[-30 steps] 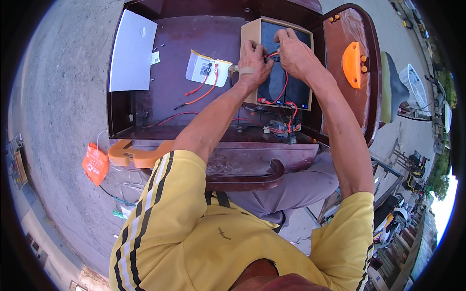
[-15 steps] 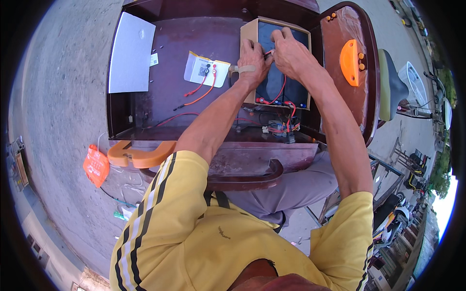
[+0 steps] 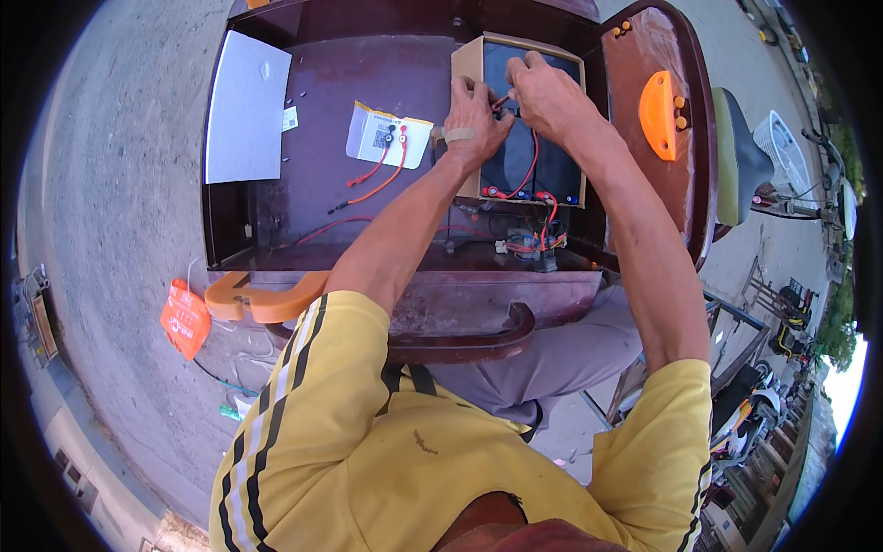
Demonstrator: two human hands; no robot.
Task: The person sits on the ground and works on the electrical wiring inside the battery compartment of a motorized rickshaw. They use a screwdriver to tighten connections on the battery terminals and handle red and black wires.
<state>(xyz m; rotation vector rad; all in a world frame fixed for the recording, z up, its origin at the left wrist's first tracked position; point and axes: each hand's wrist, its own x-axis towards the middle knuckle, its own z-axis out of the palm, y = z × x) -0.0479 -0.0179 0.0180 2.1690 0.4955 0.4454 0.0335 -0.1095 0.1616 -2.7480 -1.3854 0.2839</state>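
Observation:
A cardboard box (image 3: 468, 63) holding black battery blocks (image 3: 561, 138) stands in the right part of a dark red open compartment. Over the blocks, my left hand (image 3: 474, 121) is closed, thumb and fingers pinching what looks like a short red wire (image 3: 501, 101). Beside it my right hand (image 3: 547, 94) is closed too, its fingertips together above the same spot; what they grip is hidden. A red lead (image 3: 533, 170) curves below my hands to red terminals (image 3: 492, 191) at the box's near edge. The far terminals are covered by my fingers.
Left of the box, loose red leads (image 3: 397, 161) lie on a white printed card (image 3: 416, 138). A white foam sheet (image 3: 248, 110) leans at the compartment's left wall. A wiring cluster (image 3: 533, 244) sits near the front edge. An orange reflector (image 3: 657, 115) is on the right panel.
Both hands stay over the battery blocks with small finger movements. The left hand's grip has shifted slightly, and the whole view has moved a little.

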